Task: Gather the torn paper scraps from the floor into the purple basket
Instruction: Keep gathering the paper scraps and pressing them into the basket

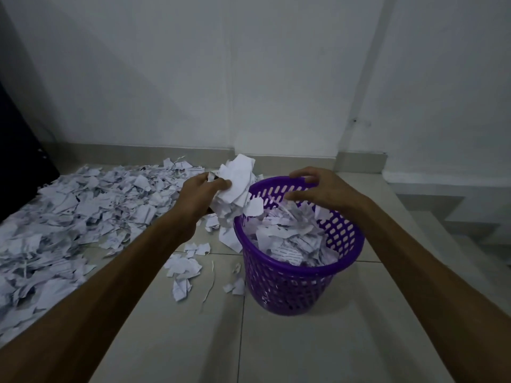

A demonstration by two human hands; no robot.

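A purple perforated basket [279,286] stands on the tiled floor, partly filled with torn paper scraps [290,239]. My left hand [200,193] grips a bunch of white scraps [236,181] just left of the basket's rim, and a few pieces hang or fall from the bunch. Over the basket's far rim hovers my right hand [318,193], fingers spread and holding nothing. A large heap of scraps [69,217] covers the floor at the left, and smaller loose scraps [182,268] lie beside the basket.
A white wall with a skirting board [166,149] runs behind the heap. A dark object [16,150] stands at the far left. A step or ledge [442,205] rises to the right of the basket. Bare tiles [221,341] lie in front.
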